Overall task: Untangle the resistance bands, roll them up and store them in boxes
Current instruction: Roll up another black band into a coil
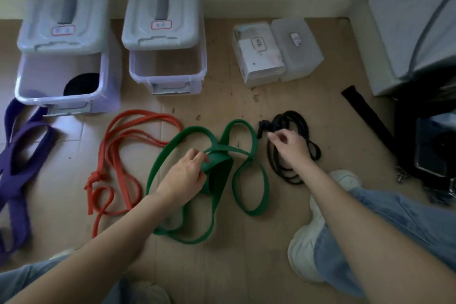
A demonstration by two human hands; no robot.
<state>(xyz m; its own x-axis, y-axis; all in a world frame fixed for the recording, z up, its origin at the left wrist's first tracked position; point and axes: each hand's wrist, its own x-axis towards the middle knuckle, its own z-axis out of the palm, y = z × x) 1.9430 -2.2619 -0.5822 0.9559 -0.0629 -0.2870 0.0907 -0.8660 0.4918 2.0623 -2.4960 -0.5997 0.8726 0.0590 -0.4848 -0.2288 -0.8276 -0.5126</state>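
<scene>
Down at the centre of the frame, we see the left hand (183,175) pinching a fold of the green band (249,185), thumb and fingers closed on the wide strip where its loops cross. The right hand (288,147) hovers right of centre above the black band (296,121), its fingers loosely curled; we cannot tell whether they touch it.

The green band sprawls in tangled loops on the cardboard floor (222,266). Just left of it lies the red band (118,153), knotted near its lower end, and at the left edge the purple band (22,155).

In the upper left stand two storage boxes: the left box (49,86), holding a dark roll (81,84), and the middle box (167,74). Each lid is slid back over the rear half.
</scene>
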